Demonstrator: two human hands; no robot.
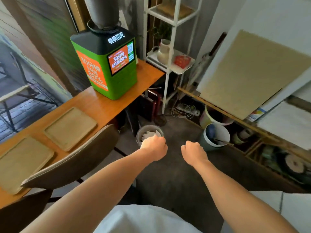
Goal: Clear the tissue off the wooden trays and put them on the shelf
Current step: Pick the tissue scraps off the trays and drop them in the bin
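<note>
Two bare wooden trays lie on the orange counter (104, 105) at left: the farther tray (70, 127) and the nearer tray (21, 163), partly behind a chair back. White tissue (149, 134) sits inside a small grey bin (140, 133) on the floor. My left hand (154, 146) hovers curled just over that bin's near rim; whether it holds anything is hidden. My right hand (193, 153) is a closed fist over the floor to the right, nothing visible in it. The white metal shelf (170, 47) stands at the back.
A green charging kiosk (107, 64) stands on the counter's far end. The shelf holds a cream jug (164, 51) and a red packet (182, 61). A brown chair (74, 158) is pushed to the counter. A grey bucket (216, 136) and low cluttered shelving sit at right.
</note>
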